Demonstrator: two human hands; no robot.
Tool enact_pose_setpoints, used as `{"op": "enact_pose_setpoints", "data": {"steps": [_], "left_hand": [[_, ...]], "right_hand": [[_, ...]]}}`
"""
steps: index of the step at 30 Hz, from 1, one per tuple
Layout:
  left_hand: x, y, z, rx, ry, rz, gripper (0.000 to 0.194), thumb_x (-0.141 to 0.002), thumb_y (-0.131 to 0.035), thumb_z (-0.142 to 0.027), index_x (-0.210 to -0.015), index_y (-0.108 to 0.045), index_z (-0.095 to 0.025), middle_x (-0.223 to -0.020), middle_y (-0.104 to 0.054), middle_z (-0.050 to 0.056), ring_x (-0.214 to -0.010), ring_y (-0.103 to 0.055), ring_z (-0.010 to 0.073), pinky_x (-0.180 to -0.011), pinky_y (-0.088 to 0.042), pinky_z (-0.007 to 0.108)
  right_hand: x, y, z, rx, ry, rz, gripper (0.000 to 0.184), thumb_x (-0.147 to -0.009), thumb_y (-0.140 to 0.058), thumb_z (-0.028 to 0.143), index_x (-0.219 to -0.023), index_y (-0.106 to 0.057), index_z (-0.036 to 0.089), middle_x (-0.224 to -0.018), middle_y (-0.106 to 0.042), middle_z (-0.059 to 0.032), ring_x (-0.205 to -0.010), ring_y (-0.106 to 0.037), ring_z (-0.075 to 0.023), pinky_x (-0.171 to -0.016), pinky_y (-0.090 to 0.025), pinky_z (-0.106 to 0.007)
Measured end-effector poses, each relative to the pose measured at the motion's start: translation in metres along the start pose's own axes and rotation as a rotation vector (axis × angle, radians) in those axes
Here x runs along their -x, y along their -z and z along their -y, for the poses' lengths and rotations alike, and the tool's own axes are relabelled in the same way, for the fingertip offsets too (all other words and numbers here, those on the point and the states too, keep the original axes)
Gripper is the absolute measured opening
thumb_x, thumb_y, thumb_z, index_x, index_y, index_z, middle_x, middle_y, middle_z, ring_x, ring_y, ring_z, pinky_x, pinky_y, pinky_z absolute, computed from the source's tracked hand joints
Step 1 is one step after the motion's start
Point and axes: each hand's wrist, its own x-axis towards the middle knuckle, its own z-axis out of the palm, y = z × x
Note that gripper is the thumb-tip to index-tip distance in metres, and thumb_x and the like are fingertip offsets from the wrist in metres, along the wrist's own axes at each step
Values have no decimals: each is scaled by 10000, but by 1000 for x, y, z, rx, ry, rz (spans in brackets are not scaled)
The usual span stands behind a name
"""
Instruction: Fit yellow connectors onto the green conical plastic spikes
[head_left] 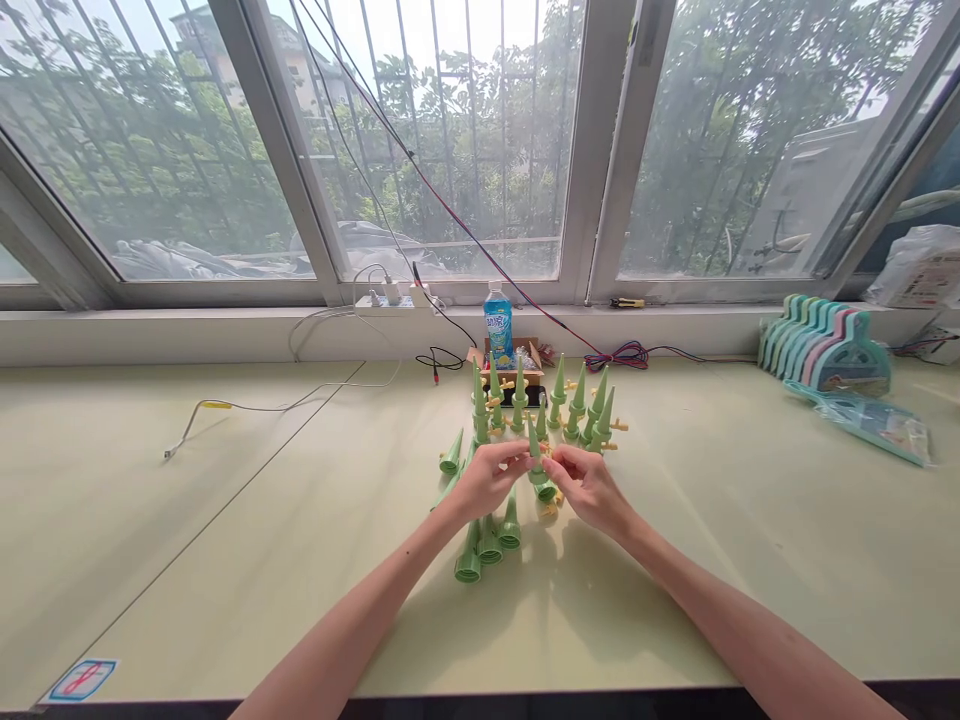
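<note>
The table [187,580] spans the lower half of the frame. At centre, the left hand [491,478] pinches a green spike [534,452], tip up; the right hand [592,485] has its fingertips at the spike's side, though I cannot tell what they grip. The spike looks light, stiff, probably slick where it tapers; the wider collar should hold better. Yellow taps [550,510], lower centre, seem snappable.

Pale green table [750,520], white ledge [187,338], grey-framed windows [465,150], bars [440,100] and leafy trees [712,140] outside, bright daylight
</note>
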Motion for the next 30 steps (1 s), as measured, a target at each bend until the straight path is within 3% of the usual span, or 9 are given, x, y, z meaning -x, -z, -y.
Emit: {"op": "enact_pose_setpoints", "data": {"steps": [8, 20, 30], "left_hand": [[0, 8, -3, 82, 30, 131, 396, -936, -448, -420, -677, -535, -134, -633, -383, -13, -605, -322, 96, -518, -294, 209], [0, 16, -3, 89, 46, 282, 387, -939, -432, -415, -788, -635, -123, -675, -499, 16, -619, -382, 103, -521, -329, 207], [-1, 19, -6, 156, 60, 337, 435, -921, -455, -474, -844, -676, -108, -729, -557, 30, -594, -356, 87, -498, -310, 193]], "right_hand": [[1, 1, 10, 62, 65, 53, 373, -915, -483, 432, -626, -395, 213, -559, -310, 50, -521, -250, -115, -531, -316, -271], [2, -3, 2, 262, 229, 129, 354, -931, -456, 317, -608, -361, 207, -577, -351, 35, -531, -287, -111, -529, -267, -261], [2, -4, 7, 322, 263, 139, 327, -933, -455, 293, -630, -367, 209, -586, -383, 31, -527, -311, -116, -532, -274, -257]]}}
